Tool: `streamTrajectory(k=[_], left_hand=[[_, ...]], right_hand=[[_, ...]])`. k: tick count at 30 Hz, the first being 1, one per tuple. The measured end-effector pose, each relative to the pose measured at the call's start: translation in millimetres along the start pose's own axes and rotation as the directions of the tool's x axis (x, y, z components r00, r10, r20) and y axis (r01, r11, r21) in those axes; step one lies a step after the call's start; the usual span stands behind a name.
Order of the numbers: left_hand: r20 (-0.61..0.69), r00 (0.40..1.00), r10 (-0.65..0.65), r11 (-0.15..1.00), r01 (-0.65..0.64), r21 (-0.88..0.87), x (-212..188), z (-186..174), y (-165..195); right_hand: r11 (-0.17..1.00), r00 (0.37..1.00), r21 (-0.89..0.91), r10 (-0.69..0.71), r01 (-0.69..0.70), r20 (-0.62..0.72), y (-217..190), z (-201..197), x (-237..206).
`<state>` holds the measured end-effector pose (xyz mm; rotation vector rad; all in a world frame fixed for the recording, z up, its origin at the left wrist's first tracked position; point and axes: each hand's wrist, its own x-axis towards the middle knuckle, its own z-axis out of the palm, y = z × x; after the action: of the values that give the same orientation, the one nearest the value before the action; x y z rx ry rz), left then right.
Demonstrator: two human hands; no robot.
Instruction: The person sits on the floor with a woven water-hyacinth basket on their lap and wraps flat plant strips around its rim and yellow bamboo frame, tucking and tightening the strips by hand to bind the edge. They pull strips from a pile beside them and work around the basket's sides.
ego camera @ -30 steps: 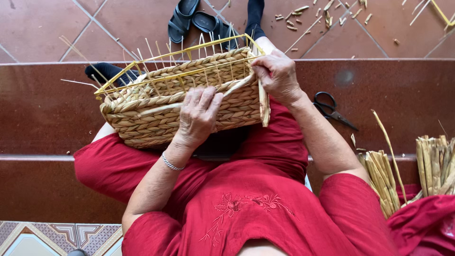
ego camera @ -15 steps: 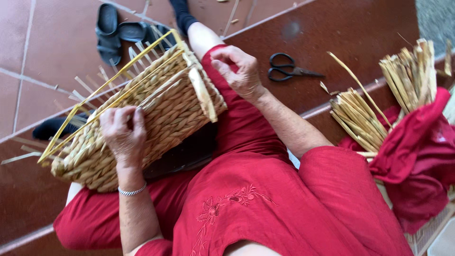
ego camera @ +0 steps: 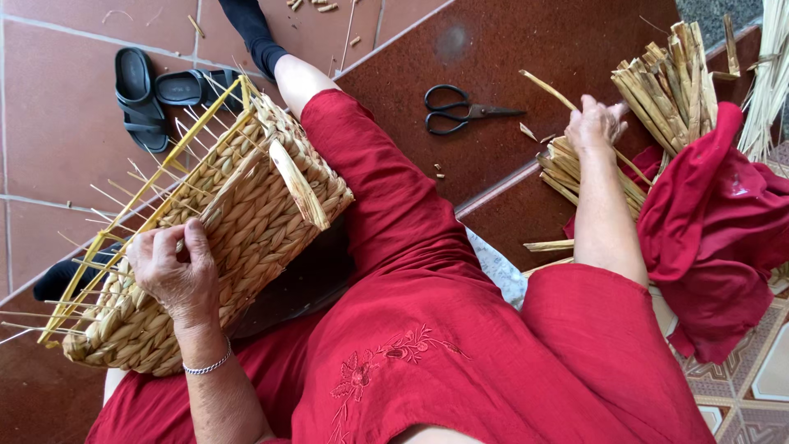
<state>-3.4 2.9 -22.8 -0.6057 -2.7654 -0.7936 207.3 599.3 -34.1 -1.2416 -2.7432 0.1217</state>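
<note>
1. Two hands are shown at work: the left hand [ego camera: 174, 275] is laid on the woven basket [ego camera: 209, 238], its fingers [ego camera: 197, 238] curled against the plaited wall near the rim; the right hand [ego camera: 593, 125] is stretched out to the bundle of dried straw strips [ego camera: 596, 177] on the dark red step [ego camera: 509, 49], its fingers bent over the strips, though a closed grasp cannot be confirmed.
2. The basket is seen resting tilted on the lap, over the red garment [ego camera: 427, 329].
3. Work judged done: the side walls are plaited almost up to the yellow wire frame [ego camera: 177, 160].
4. Work judged left: thin bare stakes [ego camera: 123, 197] are seen projecting past the rim, and one loose flat strip [ego camera: 297, 193] is left standing out unwoven at the corner.
5. Black scissors [ego camera: 460, 109] are seen lying apart on the step; black sandals [ego camera: 156, 90] lie on the tiled floor beyond.
</note>
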Motion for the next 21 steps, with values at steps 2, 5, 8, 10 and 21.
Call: streamTrajectory(k=[2, 5, 8, 10, 21], left_hand=[[-0.002, 1.0, -0.006, 1.0, 0.006, 0.002, -3.3, -1.6, 1.9], [-0.014, 1.0, 0.023, 1.0, -0.023, 0.001, -5.7, -6.5, 7.3], [-0.039, 0.998, 0.055, 0.997, -0.053, 0.051, -1.4, -14.0, 18.7], [-0.079, 0.994, 0.076, 0.993, -0.068, 0.1, 5.1, -17.0, 32.8], [0.206, 0.977, -0.051, 0.567, 0.198, -0.799, 22.3, 2.8, 124.7]], right_hand=[[0.995, 0.998, -0.081, 0.056, -0.057, -0.022, 1.8, 1.2, 1.4], [0.981, 0.98, 0.013, 0.192, -0.193, 0.059, -5.2, -0.4, -2.4], [0.947, 0.986, 0.3, 0.073, -0.116, 0.153, -30.0, -2.0, -5.2], [0.869, 0.993, 0.491, -0.106, 0.07, 0.045, -57.4, -1.5, -9.0], [0.365, 0.611, 0.913, -0.77, 0.182, 0.186, -239.8, -35.8, -89.3]])
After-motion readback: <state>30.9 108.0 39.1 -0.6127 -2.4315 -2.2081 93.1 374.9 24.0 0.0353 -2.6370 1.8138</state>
